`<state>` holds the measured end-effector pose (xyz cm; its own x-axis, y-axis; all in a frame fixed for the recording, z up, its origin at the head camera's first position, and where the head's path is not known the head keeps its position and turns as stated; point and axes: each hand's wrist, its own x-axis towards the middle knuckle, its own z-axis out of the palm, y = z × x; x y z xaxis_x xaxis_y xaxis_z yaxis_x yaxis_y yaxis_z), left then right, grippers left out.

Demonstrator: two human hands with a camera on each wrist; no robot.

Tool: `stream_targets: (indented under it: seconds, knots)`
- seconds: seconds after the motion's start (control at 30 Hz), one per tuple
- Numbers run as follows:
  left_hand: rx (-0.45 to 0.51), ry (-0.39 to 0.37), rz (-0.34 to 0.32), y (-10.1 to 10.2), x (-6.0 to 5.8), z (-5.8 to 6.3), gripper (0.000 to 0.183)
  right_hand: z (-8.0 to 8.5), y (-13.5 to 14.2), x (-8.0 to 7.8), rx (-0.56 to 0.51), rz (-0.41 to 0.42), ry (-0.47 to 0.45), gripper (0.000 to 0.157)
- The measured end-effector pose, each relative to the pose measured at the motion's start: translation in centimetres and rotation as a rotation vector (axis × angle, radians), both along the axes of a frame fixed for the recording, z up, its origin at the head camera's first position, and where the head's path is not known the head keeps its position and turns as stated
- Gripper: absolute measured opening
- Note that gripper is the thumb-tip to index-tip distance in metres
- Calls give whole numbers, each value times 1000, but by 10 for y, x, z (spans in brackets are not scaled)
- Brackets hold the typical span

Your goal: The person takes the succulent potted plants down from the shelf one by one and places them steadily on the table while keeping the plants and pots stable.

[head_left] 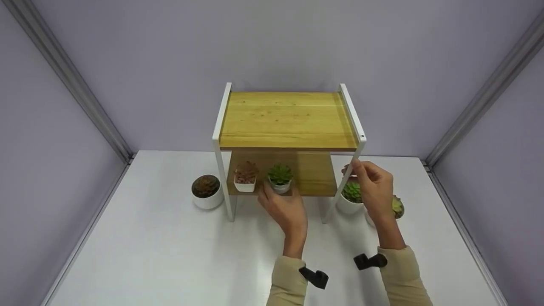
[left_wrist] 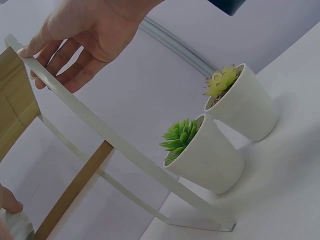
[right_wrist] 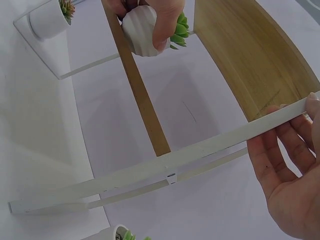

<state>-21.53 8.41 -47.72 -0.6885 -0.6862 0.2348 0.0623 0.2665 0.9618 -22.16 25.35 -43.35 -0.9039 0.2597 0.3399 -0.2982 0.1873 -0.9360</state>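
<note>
My left hand [head_left: 285,210] grips a small ribbed white pot [right_wrist: 142,31] with a green succulent [head_left: 280,174] at the front of the lower wooden shelf [head_left: 316,174]; thumb and fingers sit on either side of the pot. Left of it on the same board stands a square white pot [head_left: 245,187] with a reddish succulent [head_left: 246,171]. Higher up on the right, my right hand [head_left: 375,185] pinches the white front post [right_wrist: 220,139] of the two-tier rack between thumb and fingers, just under the top board [head_left: 289,119].
On the white table [head_left: 170,255], a round white pot [head_left: 208,201] with a dark reddish plant stands left of the rack. To the right are two white pots, one with a green succulent [left_wrist: 180,138], the other with a yellow-green one [left_wrist: 221,81]. Grey walls [head_left: 280,42] enclose the table.
</note>
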Motion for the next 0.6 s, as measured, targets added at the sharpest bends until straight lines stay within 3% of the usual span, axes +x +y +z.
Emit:
stream_targets:
  seconds: [0.4,0.6]
  knots:
    - [-27,45,-8,-5,0,-3,64,-2,-1,-1,-35,43,52,32]
    - [-49,79,-25,-7,4,-2,63,-2,0,-1,0,20,24,35]
